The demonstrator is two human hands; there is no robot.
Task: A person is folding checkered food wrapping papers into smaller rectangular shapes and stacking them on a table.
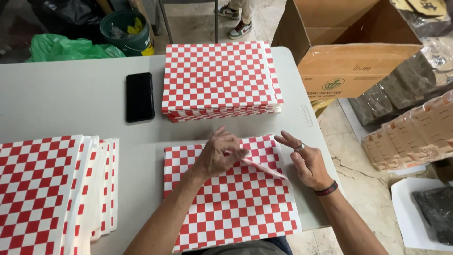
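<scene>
three stacks of red-and-white checked paper lay on the grey table (61, 94) — one far stack (219, 78), one left stack (45, 189), one near stack (231, 198). left hand (219, 153) pinched the lifted corner of the top sheet (262, 167); right hand (306, 160) rested beside it, fingers loose, holding nothing. one black phone (139, 97) lay flat — one open brown carton (349, 52) with a green round mark stood beyond the table's right edge.

Bare table (61, 94) lies open between phone (139, 97) and left stack (42, 189).
</scene>
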